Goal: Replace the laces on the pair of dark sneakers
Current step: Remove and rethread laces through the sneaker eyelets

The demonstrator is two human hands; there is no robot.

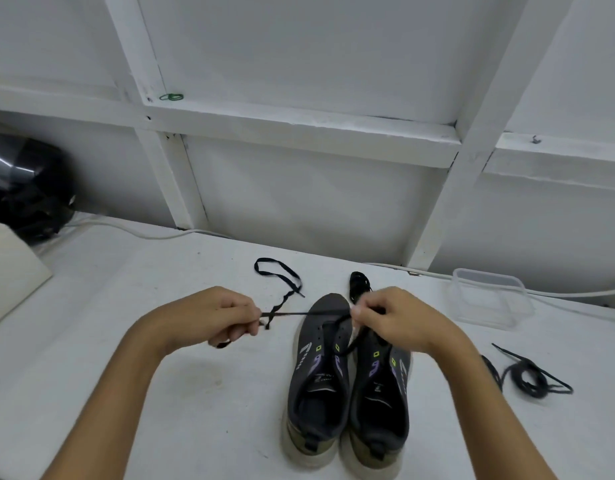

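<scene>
Both hands, the left (226,315) and right (391,318), pinch one black lace (299,313) taut above the paired dark sneakers (347,393) mid-worktop (160,393), bare surface left, a clear tub (489,297) and coiled lace (527,374) right.

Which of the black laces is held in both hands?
The flat lace stretched between left hand and right hand; the others lie loose on the table.

Both hands (226,315) (391,318) raised, apparently pinched closed
</scene>
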